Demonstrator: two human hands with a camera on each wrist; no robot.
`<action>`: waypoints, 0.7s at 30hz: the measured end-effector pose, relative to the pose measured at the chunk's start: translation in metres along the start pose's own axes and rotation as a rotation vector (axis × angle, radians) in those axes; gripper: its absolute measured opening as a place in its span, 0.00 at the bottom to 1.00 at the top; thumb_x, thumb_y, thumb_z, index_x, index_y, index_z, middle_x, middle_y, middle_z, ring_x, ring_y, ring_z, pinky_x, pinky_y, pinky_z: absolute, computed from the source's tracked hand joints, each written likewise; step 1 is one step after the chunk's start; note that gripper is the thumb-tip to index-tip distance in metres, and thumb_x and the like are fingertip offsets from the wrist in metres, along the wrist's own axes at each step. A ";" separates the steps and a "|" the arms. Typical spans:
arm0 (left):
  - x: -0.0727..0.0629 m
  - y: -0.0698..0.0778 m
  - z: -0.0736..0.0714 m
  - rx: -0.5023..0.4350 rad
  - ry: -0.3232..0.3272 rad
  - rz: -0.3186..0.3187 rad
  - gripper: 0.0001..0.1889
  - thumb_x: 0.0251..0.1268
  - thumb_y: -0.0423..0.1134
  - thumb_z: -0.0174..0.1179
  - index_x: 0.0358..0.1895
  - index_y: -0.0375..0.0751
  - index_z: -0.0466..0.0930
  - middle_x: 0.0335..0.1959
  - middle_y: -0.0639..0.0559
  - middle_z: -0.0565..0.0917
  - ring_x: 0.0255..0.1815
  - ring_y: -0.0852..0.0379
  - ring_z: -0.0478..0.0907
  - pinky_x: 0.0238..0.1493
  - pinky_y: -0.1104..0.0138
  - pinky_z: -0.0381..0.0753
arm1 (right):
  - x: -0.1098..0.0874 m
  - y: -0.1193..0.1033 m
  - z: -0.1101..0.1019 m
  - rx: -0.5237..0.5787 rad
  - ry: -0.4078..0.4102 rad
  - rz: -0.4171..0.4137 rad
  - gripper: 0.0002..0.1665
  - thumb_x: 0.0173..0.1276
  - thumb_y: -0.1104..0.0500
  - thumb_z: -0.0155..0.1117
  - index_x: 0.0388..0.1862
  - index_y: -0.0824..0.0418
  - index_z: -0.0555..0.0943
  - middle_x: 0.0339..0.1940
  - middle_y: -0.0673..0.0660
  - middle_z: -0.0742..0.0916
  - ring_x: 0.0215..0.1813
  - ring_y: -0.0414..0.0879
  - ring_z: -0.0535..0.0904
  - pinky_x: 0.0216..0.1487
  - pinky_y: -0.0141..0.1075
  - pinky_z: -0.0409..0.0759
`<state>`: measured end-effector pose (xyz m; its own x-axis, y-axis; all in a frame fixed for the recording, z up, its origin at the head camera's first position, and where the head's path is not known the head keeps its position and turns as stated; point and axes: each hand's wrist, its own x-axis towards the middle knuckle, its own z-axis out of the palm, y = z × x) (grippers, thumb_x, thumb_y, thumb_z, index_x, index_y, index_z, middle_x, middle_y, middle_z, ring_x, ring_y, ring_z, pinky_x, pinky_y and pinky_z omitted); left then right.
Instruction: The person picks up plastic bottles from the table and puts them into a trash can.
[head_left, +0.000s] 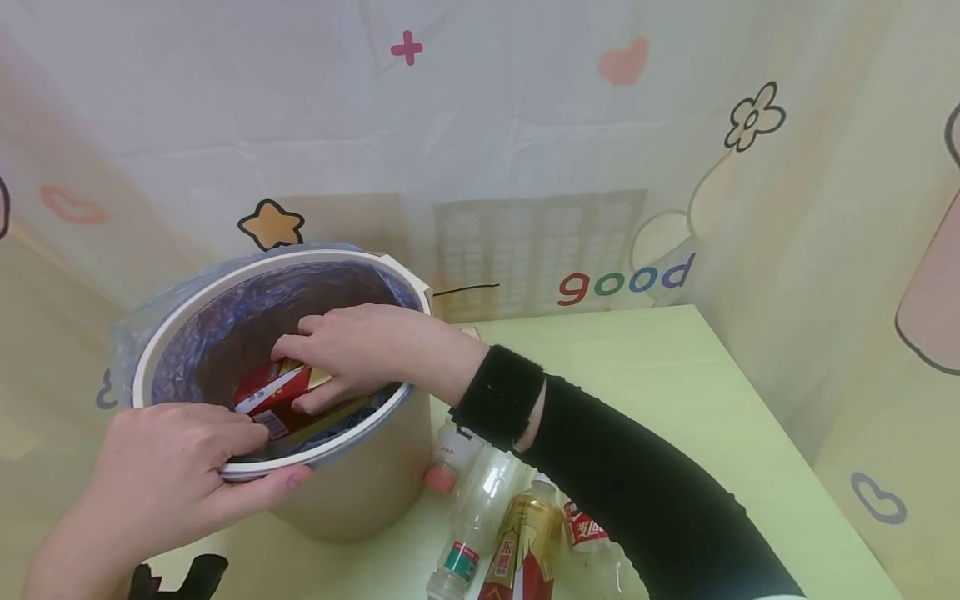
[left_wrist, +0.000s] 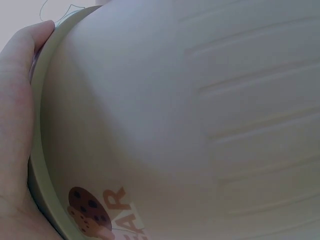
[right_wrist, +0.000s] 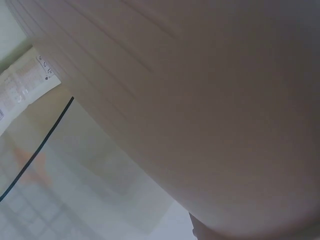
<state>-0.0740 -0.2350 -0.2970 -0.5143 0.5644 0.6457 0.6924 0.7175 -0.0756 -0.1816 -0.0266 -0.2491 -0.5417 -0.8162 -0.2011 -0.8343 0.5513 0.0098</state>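
Note:
A beige trash bin (head_left: 375, 492) with a white rim and a bluish plastic liner (head_left: 213, 333) stands at the left of the head view. My left hand (head_left: 168, 467) grips its near rim, fingers over the inside and thumb outside; the left wrist view shows the same hand (left_wrist: 17, 105) along the rim beside the bin's wall (left_wrist: 150, 110). Reaching over the rim, my right hand (head_left: 367, 346) holds a red carton (head_left: 288, 396) with white and yellow print inside the bin, fingers across its top and thumb on the near side. Only bin wall (right_wrist: 200, 115) and background fill the right wrist view.
Right of the bin lie a white bottle with a pink cap (head_left: 453, 458), a clear plastic bottle (head_left: 480, 508), a gold-and-red bottle (head_left: 525, 542) and a red-labelled bottle (head_left: 585, 533). A white packet (right_wrist: 25, 85) sits behind the bin. A printed curtain (head_left: 525, 150) hangs behind the table (head_left: 637, 350).

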 end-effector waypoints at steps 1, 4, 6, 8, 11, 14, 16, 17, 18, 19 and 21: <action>0.000 0.000 0.000 0.000 0.000 0.000 0.33 0.75 0.83 0.41 0.18 0.67 0.58 0.18 0.76 0.56 0.18 0.73 0.51 0.20 0.73 0.43 | 0.000 0.000 0.000 0.002 0.001 -0.004 0.42 0.79 0.31 0.63 0.84 0.44 0.69 0.69 0.49 0.82 0.65 0.43 0.80 0.69 0.39 0.79; -0.001 -0.001 0.001 -0.002 0.002 0.002 0.33 0.75 0.83 0.42 0.18 0.67 0.59 0.17 0.76 0.57 0.18 0.73 0.52 0.19 0.73 0.44 | 0.000 0.000 0.000 -0.014 0.003 -0.020 0.42 0.79 0.30 0.62 0.85 0.44 0.68 0.70 0.50 0.83 0.66 0.44 0.80 0.70 0.38 0.77; -0.001 -0.001 0.001 -0.001 0.003 0.002 0.33 0.75 0.83 0.42 0.18 0.68 0.64 0.17 0.76 0.60 0.18 0.73 0.55 0.19 0.73 0.46 | -0.001 0.000 0.000 -0.046 0.007 -0.025 0.44 0.80 0.28 0.60 0.86 0.44 0.67 0.71 0.50 0.82 0.67 0.46 0.79 0.72 0.40 0.75; -0.002 -0.002 0.001 -0.001 0.001 0.000 0.33 0.75 0.83 0.42 0.18 0.68 0.67 0.17 0.76 0.62 0.17 0.73 0.57 0.19 0.73 0.47 | 0.000 0.000 0.000 -0.075 0.007 -0.020 0.45 0.80 0.26 0.58 0.87 0.43 0.66 0.73 0.50 0.82 0.70 0.48 0.78 0.74 0.42 0.73; -0.002 -0.002 0.001 0.006 -0.006 -0.006 0.32 0.75 0.83 0.42 0.18 0.68 0.69 0.17 0.77 0.64 0.17 0.73 0.59 0.19 0.73 0.49 | 0.000 0.000 0.000 -0.102 0.016 -0.006 0.45 0.80 0.25 0.56 0.87 0.43 0.66 0.75 0.50 0.81 0.73 0.49 0.76 0.75 0.44 0.72; -0.002 -0.002 0.000 0.010 -0.014 -0.009 0.32 0.74 0.83 0.42 0.18 0.69 0.63 0.18 0.77 0.61 0.18 0.73 0.56 0.19 0.73 0.47 | 0.000 0.000 -0.001 -0.099 0.029 -0.004 0.43 0.81 0.26 0.56 0.86 0.44 0.68 0.74 0.50 0.80 0.75 0.48 0.75 0.75 0.43 0.72; -0.002 -0.002 0.000 0.013 -0.013 -0.010 0.32 0.74 0.83 0.42 0.18 0.68 0.61 0.18 0.76 0.60 0.18 0.73 0.55 0.19 0.72 0.46 | 0.000 0.000 -0.001 -0.100 0.038 -0.009 0.42 0.81 0.26 0.56 0.85 0.44 0.68 0.73 0.49 0.80 0.74 0.47 0.75 0.74 0.43 0.72; -0.002 -0.002 0.000 0.013 -0.013 -0.010 0.32 0.74 0.83 0.42 0.18 0.69 0.60 0.18 0.76 0.60 0.18 0.73 0.55 0.19 0.72 0.46 | 0.000 0.000 -0.001 -0.099 0.040 -0.009 0.42 0.81 0.27 0.57 0.85 0.44 0.69 0.73 0.49 0.80 0.74 0.47 0.75 0.74 0.42 0.72; -0.002 -0.002 0.000 0.012 -0.014 -0.010 0.32 0.74 0.83 0.42 0.18 0.69 0.60 0.18 0.76 0.60 0.18 0.73 0.55 0.19 0.73 0.46 | -0.001 0.000 -0.001 -0.101 0.044 -0.009 0.42 0.81 0.27 0.57 0.84 0.44 0.69 0.73 0.49 0.80 0.73 0.47 0.75 0.74 0.42 0.72; -0.001 -0.002 0.000 0.012 -0.014 -0.010 0.32 0.74 0.83 0.42 0.18 0.69 0.60 0.18 0.76 0.60 0.18 0.74 0.55 0.19 0.73 0.46 | -0.001 0.001 -0.001 -0.102 0.046 -0.010 0.41 0.81 0.27 0.57 0.84 0.44 0.69 0.73 0.49 0.80 0.73 0.46 0.75 0.74 0.41 0.72; -0.001 -0.002 0.000 0.012 -0.015 -0.010 0.32 0.74 0.83 0.41 0.18 0.68 0.60 0.18 0.76 0.60 0.18 0.74 0.55 0.19 0.73 0.46 | -0.001 0.001 -0.002 -0.101 0.049 -0.011 0.41 0.81 0.27 0.57 0.83 0.44 0.70 0.72 0.49 0.81 0.73 0.46 0.75 0.74 0.40 0.72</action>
<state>-0.0749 -0.2372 -0.2976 -0.5292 0.5629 0.6349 0.6810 0.7281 -0.0779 -0.1820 -0.0260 -0.2472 -0.5347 -0.8309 -0.1539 -0.8450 0.5239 0.1075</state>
